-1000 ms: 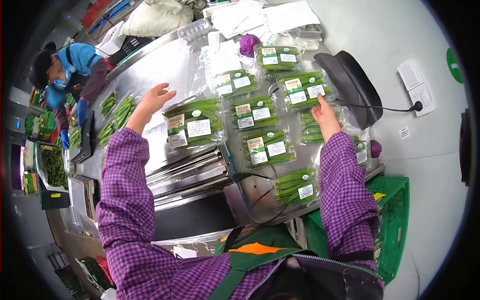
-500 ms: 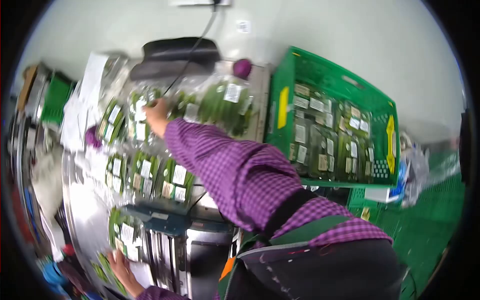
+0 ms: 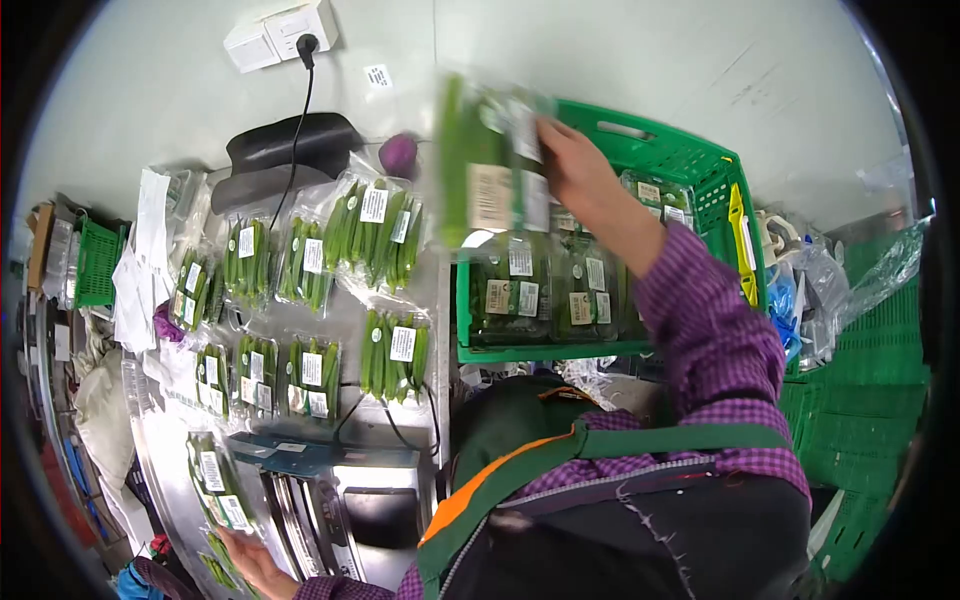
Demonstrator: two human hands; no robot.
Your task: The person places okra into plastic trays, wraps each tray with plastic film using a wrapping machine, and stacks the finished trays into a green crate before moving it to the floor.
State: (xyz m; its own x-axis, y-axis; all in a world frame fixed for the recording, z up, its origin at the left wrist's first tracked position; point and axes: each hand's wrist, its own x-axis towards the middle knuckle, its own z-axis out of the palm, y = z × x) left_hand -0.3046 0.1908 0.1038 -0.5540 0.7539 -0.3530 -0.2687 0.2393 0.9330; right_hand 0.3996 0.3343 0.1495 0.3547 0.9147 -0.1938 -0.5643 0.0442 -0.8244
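Note:
In my right hand (image 3: 578,165) is a clear pack of long green vegetables (image 3: 490,170), blurred by motion. It hangs over the left side of the green crate (image 3: 600,352), labels towards me. My left hand (image 3: 255,562), at the lower left, has its fingers at the near end of another labelled green vegetable pack (image 3: 215,480), gripping its edge. Inside the crate lie several labelled packs (image 3: 510,295). On the metal table, more packs (image 3: 312,375) are set out in rows, with a larger bag of green vegetables (image 3: 375,230) behind.
A sealing or weighing machine (image 3: 290,452) stands by my left hand. A black cable (image 3: 303,130) drops from a wall socket (image 3: 285,35). A purple roll (image 3: 398,156) sits at the wall. Clear plastic bags (image 3: 850,285) lie right of the crate.
My right hand has gone from the packs on the table to above the crate, and now carries a pack. My left hand now grips a pack's edge. The view has shifted.

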